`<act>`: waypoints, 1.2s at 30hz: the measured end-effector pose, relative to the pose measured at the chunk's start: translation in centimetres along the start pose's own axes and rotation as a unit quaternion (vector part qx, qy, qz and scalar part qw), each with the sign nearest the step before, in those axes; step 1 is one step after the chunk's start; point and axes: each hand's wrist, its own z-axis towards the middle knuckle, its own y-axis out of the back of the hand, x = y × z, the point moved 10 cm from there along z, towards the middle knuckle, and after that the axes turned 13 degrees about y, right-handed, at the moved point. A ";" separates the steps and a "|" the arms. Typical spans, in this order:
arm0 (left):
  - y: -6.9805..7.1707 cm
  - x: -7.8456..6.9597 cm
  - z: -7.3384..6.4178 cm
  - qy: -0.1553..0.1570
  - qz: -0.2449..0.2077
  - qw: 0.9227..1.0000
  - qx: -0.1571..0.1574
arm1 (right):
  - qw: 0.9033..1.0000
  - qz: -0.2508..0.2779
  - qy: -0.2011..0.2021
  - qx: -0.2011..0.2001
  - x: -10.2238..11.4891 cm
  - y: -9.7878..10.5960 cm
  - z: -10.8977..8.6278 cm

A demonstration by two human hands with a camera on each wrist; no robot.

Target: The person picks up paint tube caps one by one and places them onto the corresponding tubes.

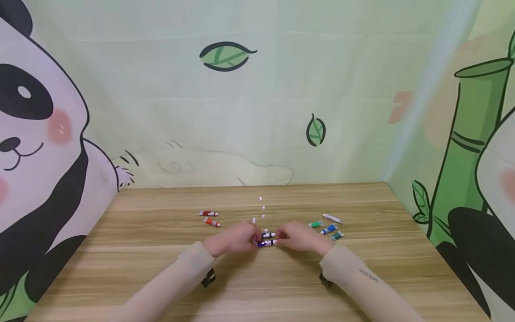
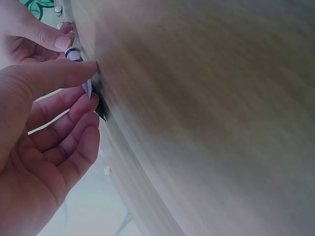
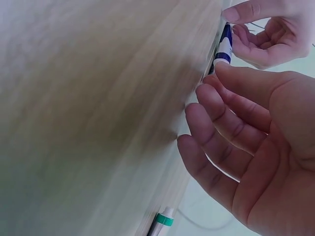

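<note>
A white and purple paint tube (image 1: pixel 266 243) lies crosswise between the two hands. The left hand (image 1: pixel 237 238) pinches its flat tail end with thumb and forefinger. At the tube's other end, the right hand (image 1: pixel 303 237) has thumb and forefinger on the white tip, the remaining fingers loosely bent in the right wrist view. Just behind lies a second tube with a dark band (image 1: pixel 268 235), partly covered by the fingers. Several small white caps (image 1: pixel 263 208) stand in a loose line beyond the hands.
A dark red tube (image 1: pixel 208 213) and an orange-red tube (image 1: pixel 211 222) lie to the left. Right of the hands are a white tube (image 1: pixel 333 218), a green tube (image 1: pixel 315 224), a blue tube (image 1: pixel 329 229) and a dark green tube (image 1: pixel 337 235). A printed cloth backs the wooden table (image 1: pixel 265 286).
</note>
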 end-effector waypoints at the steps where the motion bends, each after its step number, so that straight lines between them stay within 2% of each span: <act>1: 0.0 0.0 0.0 0.001 -0.002 1.000 0.000 | 1.000 0.000 0.000 0.000 0.0 0.0 0.0; 8: -0.5 0.5 0.1 0.026 -0.020 0.999 0.022 | 1.000 -0.002 -0.005 0.008 -0.2 -0.3 -0.1; 15: -0.4 0.3 0.1 0.027 -0.018 0.999 0.022 | 1.000 0.007 -0.011 0.009 -0.4 -0.3 -0.2; 22: 0.3 -0.3 0.0 -0.013 0.006 1.000 -0.002 | 0.999 0.029 -0.022 0.006 -0.7 -0.1 -0.2; 25: 0.6 -0.3 0.0 -0.022 0.007 1.000 -0.008 | 0.999 0.032 -0.018 0.005 -0.7 0.1 -0.2; 32: 1.3 0.4 -0.7 -0.005 -0.008 1.000 -0.009 | 0.999 0.039 -0.013 0.011 -0.6 0.3 -0.3; 36: 2.8 0.8 -1.3 -0.002 -0.023 1.000 -0.014 | 0.997 0.066 -0.028 0.011 -1.0 1.0 -0.5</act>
